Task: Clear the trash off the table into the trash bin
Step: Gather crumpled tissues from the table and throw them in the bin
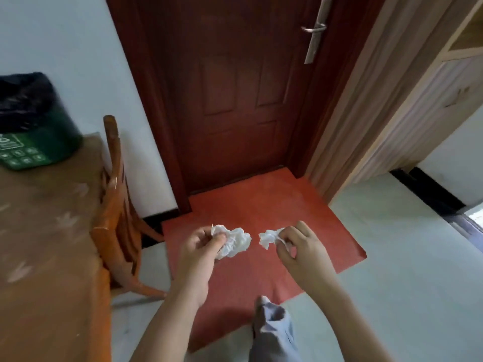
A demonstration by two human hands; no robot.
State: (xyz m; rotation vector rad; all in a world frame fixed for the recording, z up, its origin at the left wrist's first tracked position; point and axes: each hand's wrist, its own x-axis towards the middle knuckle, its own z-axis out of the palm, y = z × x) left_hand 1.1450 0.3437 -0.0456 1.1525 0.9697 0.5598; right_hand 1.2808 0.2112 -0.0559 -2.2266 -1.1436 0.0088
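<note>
My left hand (198,254) grips a crumpled white tissue (235,242) in front of me, above the red floor mat. My right hand (300,253) pinches a smaller crumpled white tissue (269,239); the two wads are a short gap apart. A green trash bin (36,131) lined with a black bag stands on the far left of the brown wooden table (47,244), well away from both hands.
An orange wooden chair (115,205) is tucked against the table's right edge. A dark red door (235,87) is straight ahead, with a red mat (256,210) before it. My leg and foot (271,327) show below. Pale floor spreads to the right.
</note>
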